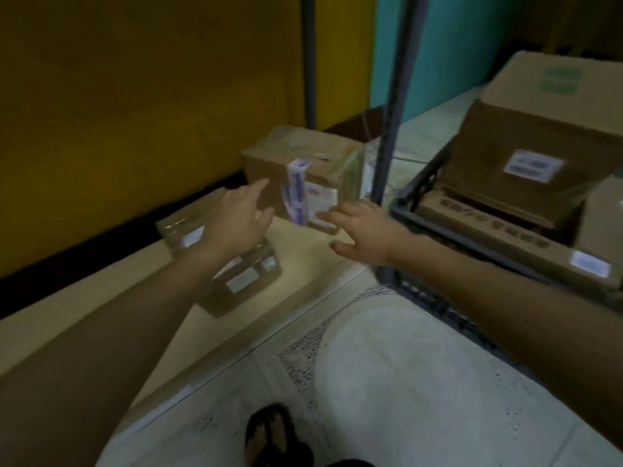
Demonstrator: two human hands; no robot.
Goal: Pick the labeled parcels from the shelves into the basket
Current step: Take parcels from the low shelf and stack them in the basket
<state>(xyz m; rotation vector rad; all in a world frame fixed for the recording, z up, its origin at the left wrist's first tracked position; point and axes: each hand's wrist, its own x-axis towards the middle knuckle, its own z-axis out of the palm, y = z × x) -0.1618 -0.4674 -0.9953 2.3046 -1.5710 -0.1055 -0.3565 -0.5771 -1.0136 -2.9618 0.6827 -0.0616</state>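
Observation:
A brown cardboard parcel (pixel 305 156) with a white label and a loose purple-and-white slip stands on the low shelf board (pixel 303 244). My left hand (pixel 241 217) is spread open just left of its front face, fingers straight. My right hand (pixel 362 230) is open at its lower right corner, fingertips at the label. Whether either hand touches the box is blurred. Two flatter labeled parcels (pixel 244 278) lie on the shelf under my left forearm. The dark basket (pixel 408 197) at the right holds several labeled boxes (pixel 526 160).
Two grey shelf posts (pixel 391 106) rise behind and right of the parcel. A yellow wall (pixel 135 96) backs the shelf. A large carton (pixel 566 79) stands behind the basket. My sandalled foot (pixel 269 433) is on the tiled floor below.

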